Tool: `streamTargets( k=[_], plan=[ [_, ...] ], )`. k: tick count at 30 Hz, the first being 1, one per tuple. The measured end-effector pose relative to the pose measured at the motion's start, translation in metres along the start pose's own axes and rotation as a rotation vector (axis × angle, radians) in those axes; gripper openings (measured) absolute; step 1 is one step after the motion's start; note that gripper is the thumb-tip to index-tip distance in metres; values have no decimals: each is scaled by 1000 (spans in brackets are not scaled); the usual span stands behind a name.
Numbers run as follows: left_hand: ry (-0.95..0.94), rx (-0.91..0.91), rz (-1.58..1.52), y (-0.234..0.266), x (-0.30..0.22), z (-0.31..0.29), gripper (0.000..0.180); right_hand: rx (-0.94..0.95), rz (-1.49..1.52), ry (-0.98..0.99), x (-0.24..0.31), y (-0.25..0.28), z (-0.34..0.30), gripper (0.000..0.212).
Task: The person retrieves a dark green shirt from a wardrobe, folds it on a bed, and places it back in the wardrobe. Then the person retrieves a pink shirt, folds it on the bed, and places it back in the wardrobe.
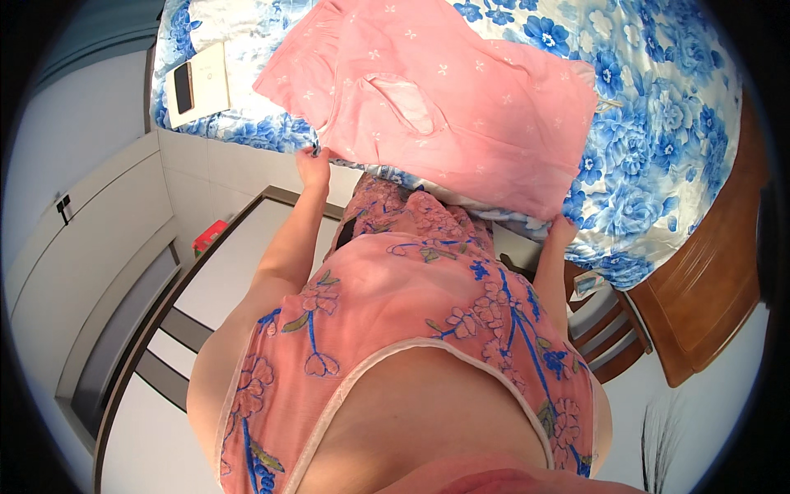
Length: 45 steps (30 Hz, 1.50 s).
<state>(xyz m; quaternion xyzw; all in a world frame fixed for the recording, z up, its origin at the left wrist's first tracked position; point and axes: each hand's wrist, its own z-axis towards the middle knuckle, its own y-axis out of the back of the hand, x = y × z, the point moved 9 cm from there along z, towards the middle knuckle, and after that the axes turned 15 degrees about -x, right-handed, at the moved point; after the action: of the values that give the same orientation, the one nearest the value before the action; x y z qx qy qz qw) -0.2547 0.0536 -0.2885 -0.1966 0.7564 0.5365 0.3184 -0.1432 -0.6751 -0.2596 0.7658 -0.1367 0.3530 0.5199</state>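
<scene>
A pink garment [444,99] with small white flowers lies on a blue-and-white floral bedsheet [650,132].

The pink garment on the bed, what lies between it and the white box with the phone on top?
In the head view, only the blue-flowered bedsheet lies between the pink garment and the white box bearing the phone.

A home bedroom; bed [658,123] with blue floral sheet, wooden footboard [708,280]

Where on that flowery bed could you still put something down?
The blue-flowered bedspread lies bare right of the pink garment, toward the wooden frame. A smaller patch sits between garment and white box. The near edge is crowded by both hands.
</scene>
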Motion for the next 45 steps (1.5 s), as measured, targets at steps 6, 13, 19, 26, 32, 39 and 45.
streamTargets(
  k=[6,13,19,26,32,39,45],
  plan=[
    [-172,768,-283,-81,-68,-57,24,442,-153,841,122,-85,-90,22],
    [-285,838,-283,-176,-188,-10,14,499,-367,1122,209,-176,-118,29],
    [-783,218,-39,-172,-322,100,23,219,-358,1520,327,-189,-95,31],
    [-794,246,-44,-234,-355,123,63,80,-542,1852,341,-220,-117,50],
    [-308,558,76,-218,-333,116,40,74,-838,1882,337,-219,-109,17],
    [-610,640,-267,-67,-331,78,18,-5,-470,1905,346,-114,-128,12],
    [-1083,592,105,34,-219,-13,18,112,-578,1933,246,-39,-169,13]
  ],
)
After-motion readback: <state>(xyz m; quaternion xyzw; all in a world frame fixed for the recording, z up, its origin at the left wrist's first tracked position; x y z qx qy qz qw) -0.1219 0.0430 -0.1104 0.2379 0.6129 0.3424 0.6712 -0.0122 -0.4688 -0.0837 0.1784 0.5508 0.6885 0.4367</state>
